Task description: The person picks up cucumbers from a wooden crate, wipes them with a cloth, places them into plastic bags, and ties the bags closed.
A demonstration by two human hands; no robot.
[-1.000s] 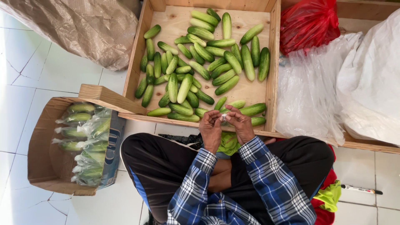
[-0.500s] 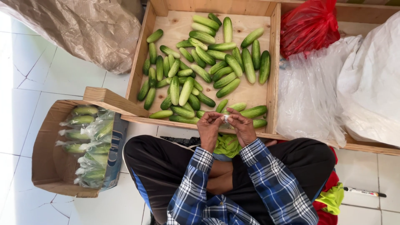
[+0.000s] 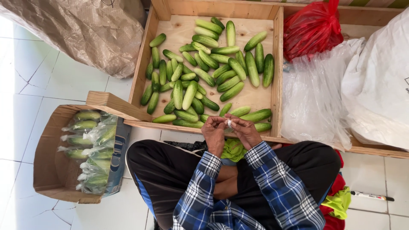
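My left hand (image 3: pixel 214 133) and my right hand (image 3: pixel 246 130) meet over the near edge of a wooden crate (image 3: pixel 278 76), fingertips pinched together on a small white item (image 3: pixel 229 123); what it is cannot be told. Several loose green cucumbers (image 3: pixel 204 72) lie in the crate just beyond my hands. A green bundle (image 3: pixel 232 149) rests in my lap below the hands. At my left stands a cardboard box (image 3: pixel 49 170) with several cucumbers wrapped in clear plastic (image 3: pixel 89 145).
A brown plastic sack (image 3: pixel 85 30) lies at the upper left. A red bag (image 3: pixel 313 27), clear plastic bags (image 3: pixel 315 93) and a white sack (image 3: pixel 379 85) sit at the right. A marker pen (image 3: pixel 368 196) lies on the white tiled floor (image 3: pixel 34 85).
Both hands stay pinched on the small white item, fingers shifting only slightly. The view has drifted a little.
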